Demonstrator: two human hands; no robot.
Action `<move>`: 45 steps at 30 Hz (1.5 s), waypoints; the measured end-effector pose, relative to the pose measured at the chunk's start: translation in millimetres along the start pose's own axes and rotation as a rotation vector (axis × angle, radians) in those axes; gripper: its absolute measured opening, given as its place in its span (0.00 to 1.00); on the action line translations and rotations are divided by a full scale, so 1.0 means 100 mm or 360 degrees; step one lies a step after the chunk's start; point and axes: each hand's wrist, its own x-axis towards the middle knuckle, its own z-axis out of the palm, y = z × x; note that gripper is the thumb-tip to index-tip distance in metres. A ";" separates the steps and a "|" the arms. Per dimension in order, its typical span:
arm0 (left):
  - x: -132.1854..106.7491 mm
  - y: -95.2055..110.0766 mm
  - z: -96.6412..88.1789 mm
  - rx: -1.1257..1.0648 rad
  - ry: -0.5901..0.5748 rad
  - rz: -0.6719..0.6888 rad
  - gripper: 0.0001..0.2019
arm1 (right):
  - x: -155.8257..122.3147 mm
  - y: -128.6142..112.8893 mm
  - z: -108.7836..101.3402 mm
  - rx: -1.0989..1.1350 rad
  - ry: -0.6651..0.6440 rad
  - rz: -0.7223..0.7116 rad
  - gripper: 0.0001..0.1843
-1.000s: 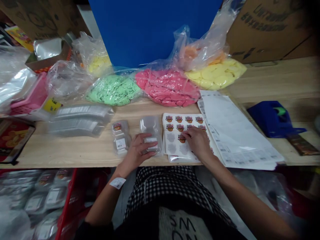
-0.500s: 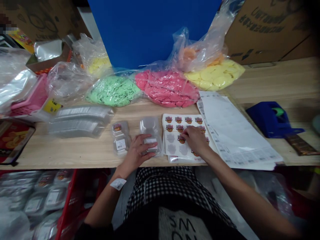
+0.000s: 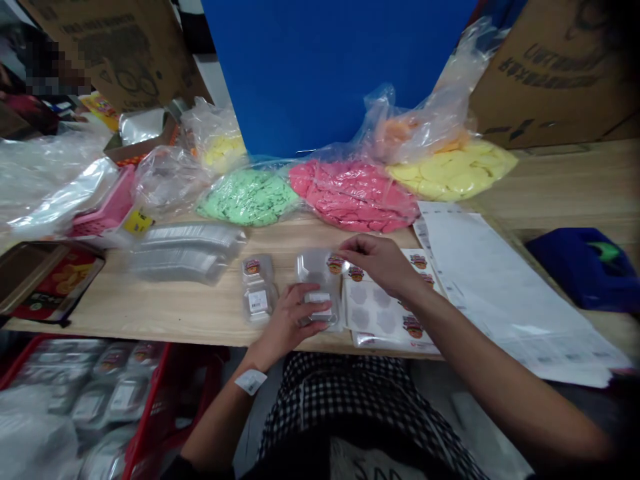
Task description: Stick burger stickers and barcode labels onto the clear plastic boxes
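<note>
My left hand (image 3: 295,317) lies with spread fingers on the lower half of an open clear plastic clamshell box (image 3: 309,265), partly covering its white barcode label (image 3: 320,301). Between thumb and forefinger my right hand (image 3: 377,262) pinches a small burger sticker (image 3: 335,265) at the upper right of that box. Whether the sticker touches the plastic I cannot tell. Under my right wrist is a sheet of burger stickers (image 3: 373,319), with several spots bare. A second clamshell (image 3: 259,283), with a sticker and a label, lies to the left.
Bags of green (image 3: 255,197), pink (image 3: 355,193) and yellow pieces (image 3: 453,170) line the back. Nested clear boxes (image 3: 185,253) lie left, label sheets (image 3: 500,287) right, beside a blue tape dispenser (image 3: 583,267). A red crate (image 3: 150,400) of packed boxes stands below the table edge.
My right hand has moved left and up from the sticker sheet to the box, carrying one burger sticker. My left hand stays on the box. The whole view has shifted slightly.
</note>
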 end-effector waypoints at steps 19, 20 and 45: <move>0.00 0.00 -0.01 -0.0029 -0.0029 -0.0028 0.16 | 0.48 0.21 0.41 -0.0451 -0.0182 -0.0194 0.02; 0.00 -0.01 -0.01 -0.0035 -0.0027 -0.0028 0.16 | 0.47 0.24 0.43 -0.0502 -0.0177 -0.0241 0.00; -0.22 0.00 -0.21 -0.1085 0.0690 -0.0506 0.35 | -0.47 -0.05 0.43 0.0444 -0.0303 0.0221 0.16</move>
